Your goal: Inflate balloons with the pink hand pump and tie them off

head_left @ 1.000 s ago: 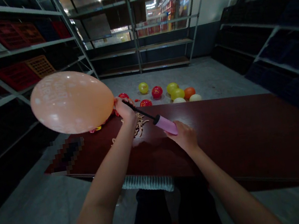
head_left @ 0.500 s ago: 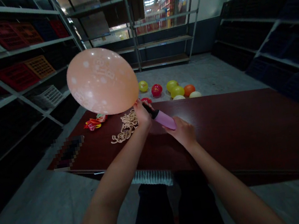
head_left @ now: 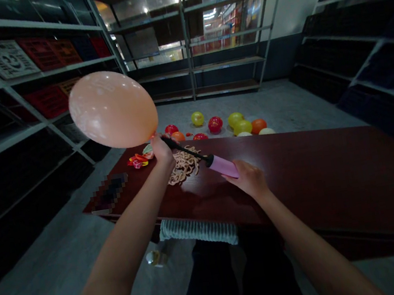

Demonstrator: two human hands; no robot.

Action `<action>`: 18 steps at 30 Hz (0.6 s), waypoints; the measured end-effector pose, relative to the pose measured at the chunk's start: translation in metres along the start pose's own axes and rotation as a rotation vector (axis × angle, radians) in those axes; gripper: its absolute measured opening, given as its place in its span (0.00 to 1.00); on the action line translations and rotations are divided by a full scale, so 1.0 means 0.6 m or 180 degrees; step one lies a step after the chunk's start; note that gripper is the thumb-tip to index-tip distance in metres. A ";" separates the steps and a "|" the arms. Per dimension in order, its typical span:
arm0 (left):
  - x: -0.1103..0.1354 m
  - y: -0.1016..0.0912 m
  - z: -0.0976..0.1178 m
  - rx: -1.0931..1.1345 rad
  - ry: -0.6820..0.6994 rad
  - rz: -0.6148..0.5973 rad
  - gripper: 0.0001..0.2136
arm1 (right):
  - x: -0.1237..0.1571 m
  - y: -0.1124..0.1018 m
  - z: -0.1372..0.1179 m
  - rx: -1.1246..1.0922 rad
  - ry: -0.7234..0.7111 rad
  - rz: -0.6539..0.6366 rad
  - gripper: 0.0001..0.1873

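Note:
A large peach balloon [head_left: 112, 110] with faint pale prints is inflated, at the upper left above the table. My left hand [head_left: 162, 152] is closed around its neck and the black end of a hand balloon pump; the exact grip at the nozzle is hidden. The pump's thin black rod shows between that end and its pink barrel [head_left: 223, 166]. My right hand [head_left: 248, 177] is wrapped around the barrel's near end. Beneath the rod lies a heap of beige, twisted strips [head_left: 184, 164]. Limp coloured balloons [head_left: 139, 159] rest on the table beyond my left forearm.
The dark red-brown table [head_left: 317, 173] spans the front. A blurred phone-like object [head_left: 110, 193] lies near its left edge. Several inflated balloons [head_left: 215, 124] sit on the floor behind it. Shelving with crates [head_left: 3, 58] stands left. A pale ribbed cloth [head_left: 198, 231] hangs at the near edge.
My left hand has moved left with the balloon, away from my right hand. The pump has lengthened, baring its black rod. The view has shifted slightly.

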State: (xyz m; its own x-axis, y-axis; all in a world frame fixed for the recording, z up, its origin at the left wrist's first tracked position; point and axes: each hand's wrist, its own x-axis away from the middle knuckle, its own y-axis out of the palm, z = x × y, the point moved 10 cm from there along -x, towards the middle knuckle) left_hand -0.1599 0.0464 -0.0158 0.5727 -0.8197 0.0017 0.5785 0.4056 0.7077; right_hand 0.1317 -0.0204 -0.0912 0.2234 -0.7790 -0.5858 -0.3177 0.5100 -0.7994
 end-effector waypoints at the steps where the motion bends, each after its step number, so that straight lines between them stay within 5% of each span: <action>1: -0.006 -0.002 0.011 -0.0010 0.0019 0.0044 0.11 | 0.000 -0.001 -0.001 -0.0005 -0.0011 0.0021 0.21; 8: -0.013 0.030 0.009 0.0016 0.0054 0.0292 0.11 | -0.004 -0.002 0.013 -0.0077 0.0174 0.0085 0.20; 18: 0.024 0.107 -0.125 -0.0098 0.0035 -0.0146 0.12 | -0.004 0.010 0.047 0.0006 0.0708 -0.0005 0.22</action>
State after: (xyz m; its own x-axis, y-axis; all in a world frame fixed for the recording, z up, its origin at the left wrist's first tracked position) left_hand -0.0709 0.0910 -0.0230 0.5516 -0.8332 -0.0381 0.6217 0.3802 0.6848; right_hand 0.1552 -0.0050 -0.0984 0.0149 -0.8410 -0.5409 -0.3157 0.5093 -0.8006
